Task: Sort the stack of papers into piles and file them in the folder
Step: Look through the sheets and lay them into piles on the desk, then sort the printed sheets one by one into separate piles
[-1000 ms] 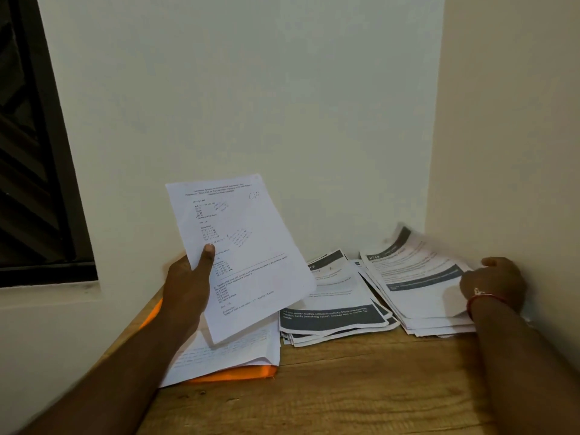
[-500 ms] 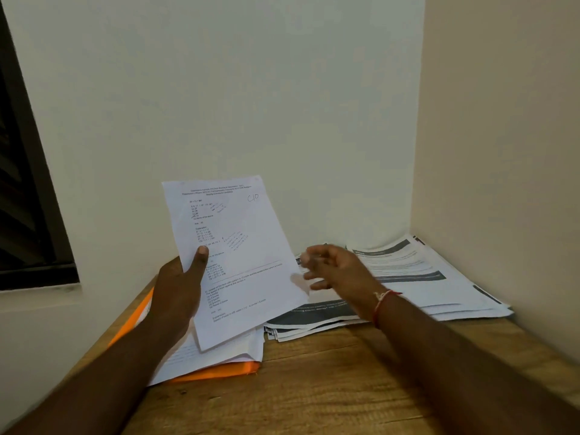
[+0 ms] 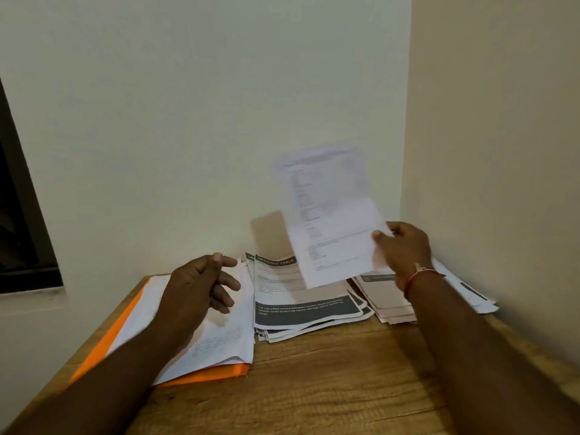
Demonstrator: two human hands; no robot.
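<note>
Wooden desk: right hand pinches a blurred sheet, left hand loose, empty; lower flat, square onto right pile if matching.

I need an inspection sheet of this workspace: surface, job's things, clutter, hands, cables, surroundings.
Surface: brown wooden table.
Job's things: blurred white printed sheet in the air; white papers on orange folder; middle pile with dark grey bands; right pile.
Clutter: nothing seen.
Hands: left hand open above the white papers; right hand pinches the sheet.
Cables: nothing seen.
Surroundings: white walls meeting in a corner; dark window at left.
</note>
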